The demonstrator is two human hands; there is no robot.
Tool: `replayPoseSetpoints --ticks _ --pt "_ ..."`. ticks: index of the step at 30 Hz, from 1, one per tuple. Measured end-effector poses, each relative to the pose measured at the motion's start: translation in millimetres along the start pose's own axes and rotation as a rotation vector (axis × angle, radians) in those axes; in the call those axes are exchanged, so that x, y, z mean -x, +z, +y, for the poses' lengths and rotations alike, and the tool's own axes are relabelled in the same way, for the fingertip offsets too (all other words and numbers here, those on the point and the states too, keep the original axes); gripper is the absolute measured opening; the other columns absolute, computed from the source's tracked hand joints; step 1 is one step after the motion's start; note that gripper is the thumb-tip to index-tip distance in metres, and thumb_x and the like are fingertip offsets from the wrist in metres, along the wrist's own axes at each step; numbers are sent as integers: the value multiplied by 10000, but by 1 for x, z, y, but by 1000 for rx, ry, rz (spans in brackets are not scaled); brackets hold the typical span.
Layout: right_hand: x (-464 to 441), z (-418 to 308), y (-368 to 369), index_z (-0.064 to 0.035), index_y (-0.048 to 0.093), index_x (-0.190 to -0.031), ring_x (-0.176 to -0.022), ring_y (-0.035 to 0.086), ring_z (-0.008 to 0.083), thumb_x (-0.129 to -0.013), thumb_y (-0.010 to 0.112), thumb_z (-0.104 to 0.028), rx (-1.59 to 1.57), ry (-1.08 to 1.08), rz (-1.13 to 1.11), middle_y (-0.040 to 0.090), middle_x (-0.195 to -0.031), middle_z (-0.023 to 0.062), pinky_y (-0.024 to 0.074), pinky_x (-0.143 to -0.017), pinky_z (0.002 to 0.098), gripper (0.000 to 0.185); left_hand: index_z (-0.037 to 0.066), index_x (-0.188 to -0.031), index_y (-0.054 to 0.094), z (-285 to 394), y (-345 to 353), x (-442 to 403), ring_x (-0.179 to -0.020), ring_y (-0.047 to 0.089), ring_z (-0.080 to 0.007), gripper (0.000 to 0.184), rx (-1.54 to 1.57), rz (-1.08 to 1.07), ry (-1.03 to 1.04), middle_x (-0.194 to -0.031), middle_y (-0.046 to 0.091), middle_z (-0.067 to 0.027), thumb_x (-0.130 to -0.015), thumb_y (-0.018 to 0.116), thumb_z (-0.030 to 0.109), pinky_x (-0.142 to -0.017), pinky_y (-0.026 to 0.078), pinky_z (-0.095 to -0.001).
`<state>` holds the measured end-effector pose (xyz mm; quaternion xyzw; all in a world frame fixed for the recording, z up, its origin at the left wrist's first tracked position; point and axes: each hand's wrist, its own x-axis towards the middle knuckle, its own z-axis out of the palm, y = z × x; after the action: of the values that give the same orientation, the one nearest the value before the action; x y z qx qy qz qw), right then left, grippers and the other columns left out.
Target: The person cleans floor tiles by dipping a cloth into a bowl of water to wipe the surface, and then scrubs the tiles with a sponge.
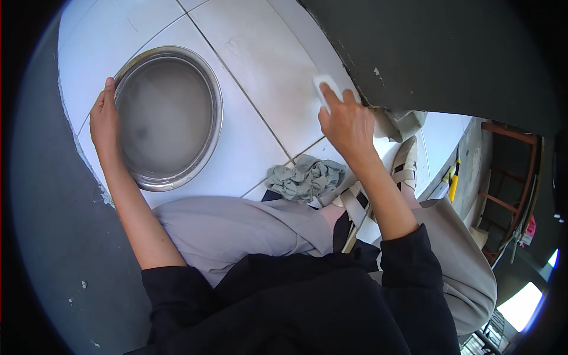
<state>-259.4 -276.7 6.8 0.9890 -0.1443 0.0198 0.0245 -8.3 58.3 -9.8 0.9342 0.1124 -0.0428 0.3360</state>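
My left hand (105, 121) holds the left rim of a round metal basin (216, 89), its fingers up along the edge. Cloudy grey water (165, 115) fills much of the basin, which stands on white floor tiles. In my right hand (350, 127) is a small white sponge (324, 83), pressed to a tile near the dark wall's foot. My fingers lie over the sponge and hide part of it. A crumpled grey-green cloth (305, 177) lies on the floor between the basin and my right forearm.
Dark walls (426, 53) rise at the right and left of the tiles. A beige crumpled item (402, 123) lies by the wall corner near my sandals (405, 163). Farther right are a yellow-handled tool (454, 180) and a brown metal frame (503, 201).
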Motion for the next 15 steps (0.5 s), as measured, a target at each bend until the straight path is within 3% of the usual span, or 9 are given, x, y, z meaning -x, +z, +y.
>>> replayPoseSetpoints --ticks 6,12,15 --pt "63 -15 -27 -98 589 -1176 -557 644 254 -749 646 -128 -11 -73 -169 586 -817 156 501 -443 347 431 125 -1237 639 6 -4 7 -1226 532 -288 676 -32 3 8 -1261 620 -111 -884 439 665 -1045 357 -367" --pt "-8 -10 3 -107 557 -1275 -582 637 254 -759 680 -177 -85 20 -41 577 -852 143 501 -469 352 534 120 -1280 600 16 -5 14 -1182 549 -289 581 99 355 273 -1252 603 -122 -909 517 559 -1021 381 -363" --pt "-11 -11 -3 -107 522 -1323 -656 641 257 -795 673 -213 -309 15 159 571 -844 117 506 -526 349 560 96 -1252 613 47 -24 48 -1135 564 -274 472 133 431 347 -1242 593 -113 -938 549 443 -995 402 -365"
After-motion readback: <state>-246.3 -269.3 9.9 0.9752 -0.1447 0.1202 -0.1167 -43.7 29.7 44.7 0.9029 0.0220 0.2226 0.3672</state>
